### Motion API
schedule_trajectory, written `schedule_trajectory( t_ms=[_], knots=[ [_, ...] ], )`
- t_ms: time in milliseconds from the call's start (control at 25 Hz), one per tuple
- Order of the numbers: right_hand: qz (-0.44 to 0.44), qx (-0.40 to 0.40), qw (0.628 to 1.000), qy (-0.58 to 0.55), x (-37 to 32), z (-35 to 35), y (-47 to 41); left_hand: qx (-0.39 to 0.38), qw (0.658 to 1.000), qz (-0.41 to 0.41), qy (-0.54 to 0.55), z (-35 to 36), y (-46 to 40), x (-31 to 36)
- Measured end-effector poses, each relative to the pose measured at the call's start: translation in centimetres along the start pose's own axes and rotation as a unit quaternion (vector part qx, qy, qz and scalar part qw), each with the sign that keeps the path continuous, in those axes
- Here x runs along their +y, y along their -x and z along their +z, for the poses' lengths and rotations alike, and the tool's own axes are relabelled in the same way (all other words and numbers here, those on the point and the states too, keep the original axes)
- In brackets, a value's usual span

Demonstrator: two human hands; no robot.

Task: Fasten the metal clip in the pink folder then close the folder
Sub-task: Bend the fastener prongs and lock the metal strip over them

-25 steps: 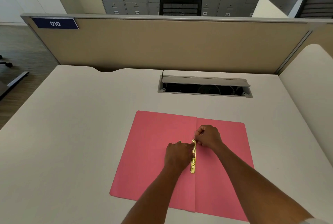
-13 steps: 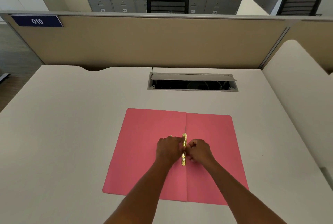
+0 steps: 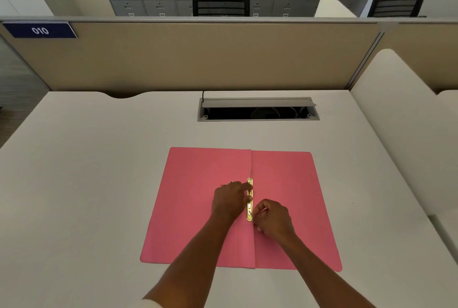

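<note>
A pink folder [image 3: 292, 183] lies open and flat on the white desk. A gold metal clip [image 3: 249, 204] runs along its centre fold. My left hand [image 3: 230, 198] rests on the left flap with its fingertips pressing the clip's upper and middle part. My right hand [image 3: 272, 219] is curled at the clip's near end, its fingertips pinching something thin there. Both hands hide parts of the clip.
An open cable hatch [image 3: 257, 109] is set into the desk [image 3: 86, 183] behind the folder. A beige partition [image 3: 198, 57] closes off the back, and a white side panel [image 3: 396, 121] rises on the right. Lockers and black chairs stand beyond.
My right hand has slid from the clip's far end down to its near end. My left hand has stayed on the clip's middle. The camera view has shifted slightly.
</note>
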State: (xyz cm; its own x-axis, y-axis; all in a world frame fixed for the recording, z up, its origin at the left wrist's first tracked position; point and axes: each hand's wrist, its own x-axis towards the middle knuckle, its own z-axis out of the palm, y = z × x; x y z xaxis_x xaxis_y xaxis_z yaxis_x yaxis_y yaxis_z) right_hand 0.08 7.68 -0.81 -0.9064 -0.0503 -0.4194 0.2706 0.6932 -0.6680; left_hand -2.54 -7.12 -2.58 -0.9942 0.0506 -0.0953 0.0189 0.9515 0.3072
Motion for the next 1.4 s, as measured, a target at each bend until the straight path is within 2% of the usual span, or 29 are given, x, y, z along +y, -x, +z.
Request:
schedule_trajectory(
  t_ms=[120, 320, 560, 920, 1400],
  knots=[
    [-0.048, 0.034, 0.998, 0.01, 0.2, 0.6, 1.0, -0.01, 1.0, -0.006, 0.005, -0.1, -0.1, 0.1],
    [-0.088, 0.075, 0.993, -0.035, 1.0, 1.4, 1.8, -0.072, 0.997, -0.019, 0.02, -1.1, -0.5, -0.3],
    [-0.091, 0.052, 0.993, -0.051, 1.0, 1.7, 1.7, -0.114, 0.993, 0.011, -0.026, -1.6, -0.6, -0.9],
    [-0.115, 0.026, 0.993, 0.009, 1.2, 1.5, 1.4, -0.105, 0.992, 0.033, -0.061, -1.2, -0.3, -0.7],
    [-0.135, 0.068, 0.988, 0.023, 1.9, 1.6, 2.2, -0.122, 0.982, 0.065, -0.125, -1.8, 0.1, 0.1]
  ],
)
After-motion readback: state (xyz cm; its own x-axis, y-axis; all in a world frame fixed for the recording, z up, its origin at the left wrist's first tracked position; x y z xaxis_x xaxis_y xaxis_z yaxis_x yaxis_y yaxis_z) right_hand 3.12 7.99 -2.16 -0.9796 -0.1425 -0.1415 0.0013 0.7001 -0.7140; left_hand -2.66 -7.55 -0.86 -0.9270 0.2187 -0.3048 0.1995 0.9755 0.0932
